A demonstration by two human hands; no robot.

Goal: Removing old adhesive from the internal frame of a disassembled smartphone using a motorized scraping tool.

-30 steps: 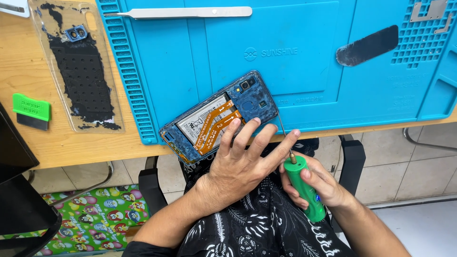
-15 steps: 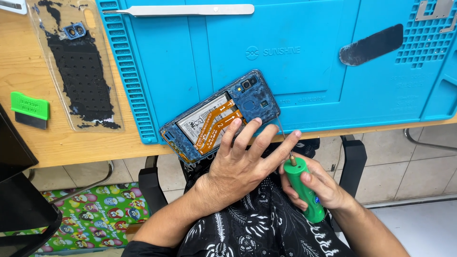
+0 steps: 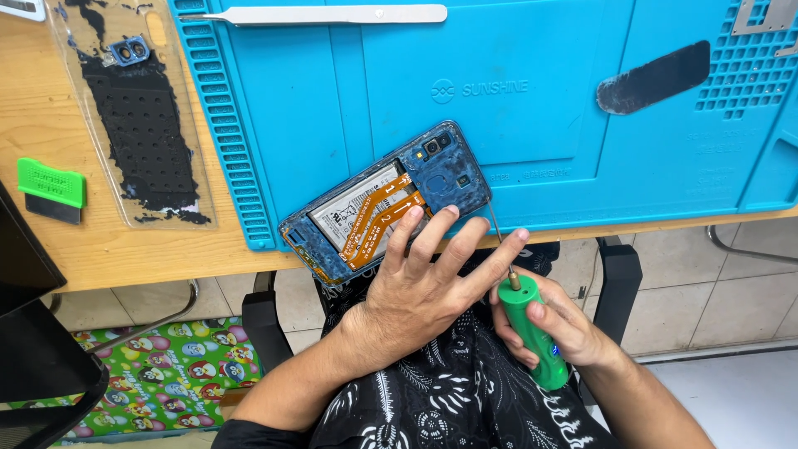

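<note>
Green plastic marks the screwdriver (image 3: 536, 333), which is clasped in the right hand (image 3: 557, 324) below the worktop's front edge, its thin bit angled up to the opened phone (image 3: 386, 204). The phone is overhanging that edge of the blue mat (image 3: 532, 133), pinned under the spread, flat fingers of the left hand (image 3: 424, 287), nothing grasped. Bare mat is left beyond, up to the tweezers (image 3: 324, 14) at the far edge.
</note>
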